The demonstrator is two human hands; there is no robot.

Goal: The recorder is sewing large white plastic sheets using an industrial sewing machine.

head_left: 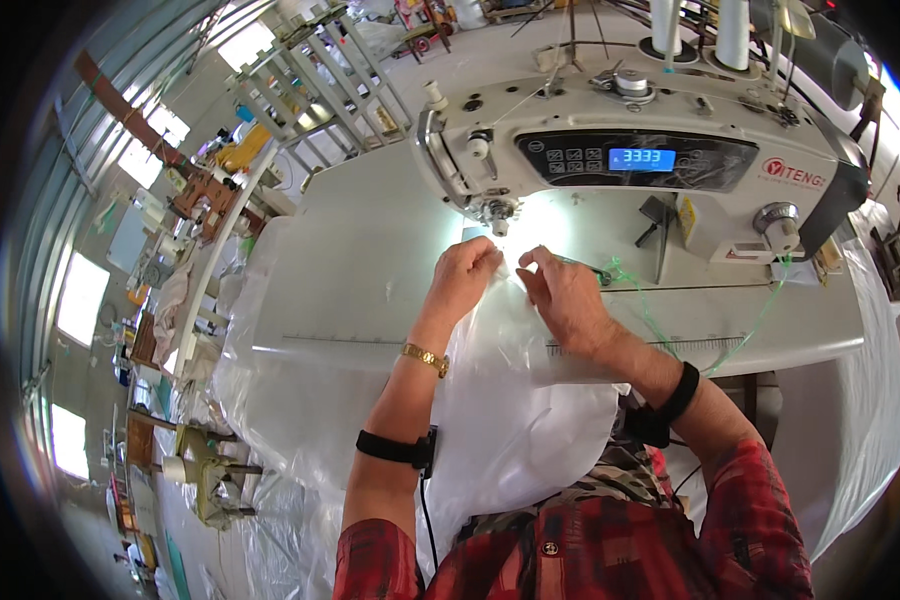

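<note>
With the left hand [467, 275] and right hand [567, 300] just before the needle area [500, 222], a fingertip could be caught if the sewing machine [690, 205] started; the white sheet [505, 375], hanging over the tabletop [355, 255] edge, could drag askew. Left fingers look pinched together on the sheet; whether the curled right ones grip it, I cannot tell.
</note>
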